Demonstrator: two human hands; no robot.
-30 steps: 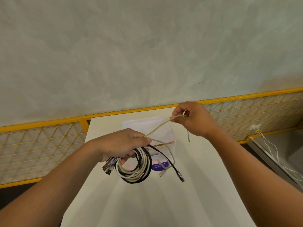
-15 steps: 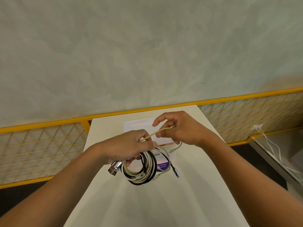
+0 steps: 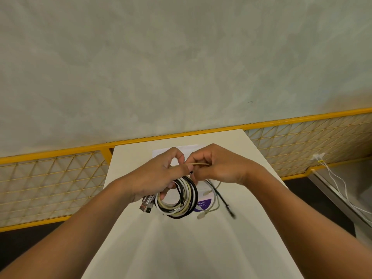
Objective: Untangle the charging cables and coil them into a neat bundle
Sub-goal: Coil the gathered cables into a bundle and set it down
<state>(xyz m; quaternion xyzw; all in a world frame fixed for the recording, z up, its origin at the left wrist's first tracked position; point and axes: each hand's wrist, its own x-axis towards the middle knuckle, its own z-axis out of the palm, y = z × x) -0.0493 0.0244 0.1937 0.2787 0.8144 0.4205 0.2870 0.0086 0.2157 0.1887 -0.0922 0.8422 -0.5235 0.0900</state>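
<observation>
We log the left hand (image 3: 159,176) gripping the coil of cables (image 3: 179,200) above the table (image 3: 181,248), fingers curled through its loops. The right hand (image 3: 219,168) pinches a beige strand (image 3: 199,164) beside the left thumb. Loose ends (image 3: 201,215) trail below, blurred, possibly touching the table.

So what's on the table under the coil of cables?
A white pouch with a purple label lies on the table there. The coil, left hand and right hand cover most of it.
</observation>
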